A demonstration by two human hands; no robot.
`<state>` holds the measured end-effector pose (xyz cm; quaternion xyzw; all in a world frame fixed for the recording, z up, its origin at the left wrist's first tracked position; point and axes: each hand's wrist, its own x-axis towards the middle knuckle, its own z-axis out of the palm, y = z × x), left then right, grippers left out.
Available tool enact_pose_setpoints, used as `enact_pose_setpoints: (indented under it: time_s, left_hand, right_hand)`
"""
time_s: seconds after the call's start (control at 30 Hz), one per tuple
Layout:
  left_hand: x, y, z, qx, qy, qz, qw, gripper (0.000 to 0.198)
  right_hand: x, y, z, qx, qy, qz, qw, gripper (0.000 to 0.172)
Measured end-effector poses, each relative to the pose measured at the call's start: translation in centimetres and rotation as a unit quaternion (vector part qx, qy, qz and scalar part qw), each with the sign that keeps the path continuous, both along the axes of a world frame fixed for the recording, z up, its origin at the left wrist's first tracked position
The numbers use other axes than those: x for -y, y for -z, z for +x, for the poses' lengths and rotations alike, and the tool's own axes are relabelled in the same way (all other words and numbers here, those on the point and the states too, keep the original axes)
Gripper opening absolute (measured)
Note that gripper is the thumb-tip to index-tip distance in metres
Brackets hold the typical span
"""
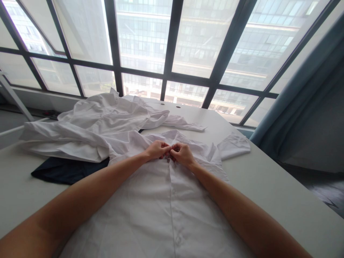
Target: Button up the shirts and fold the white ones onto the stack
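Observation:
A white button-up shirt (pixel 139 208) lies front side up on the table, its button strip running down the middle toward me. Near the collar end, my left hand (pixel 158 149) pinches the cloth at the front opening. Right beside it, fingertips almost touching, my right hand (pixel 181 153) pinches the other edge of the same strip. Any button between the fingers is hidden. Below the hands the two front edges lie together, with small buttons faintly visible. One sleeve (pixel 233 146) stretches out to the right.
Another white garment (pixel 104 114) lies heaped at the back left, over a dark navy cloth (pixel 70 170). They share a white table (pixel 268 190). Large windows (pixel 145 36) with black frames stand behind it. A blue-grey curtain (pixel 298 89) hangs at the right.

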<state>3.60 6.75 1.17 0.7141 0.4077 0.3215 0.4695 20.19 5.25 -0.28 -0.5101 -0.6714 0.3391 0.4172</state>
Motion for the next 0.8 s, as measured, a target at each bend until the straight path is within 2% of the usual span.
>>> enact_pose_setpoints:
  time_s: [0.23,0.53,0.8]
  left_hand:
    - [-0.14,0.25,0.08,0.013,-0.022,-0.008,1.0,0.039]
    - [0.09,-0.25,0.06,0.014,-0.043,-0.021,0.999,0.031]
    - [-0.41,0.39,0.03,-0.024,-0.041,0.02,0.999,0.034]
  right_hand:
    - [0.01,0.25,0.02,0.015,-0.005,0.032,0.999,0.013]
    - [-0.04,0.43,0.0,0.014,-0.011,0.045,0.999,0.016]
    - [-0.01,0.01,0.01,0.003,-0.015,0.024,1.0,0.019]
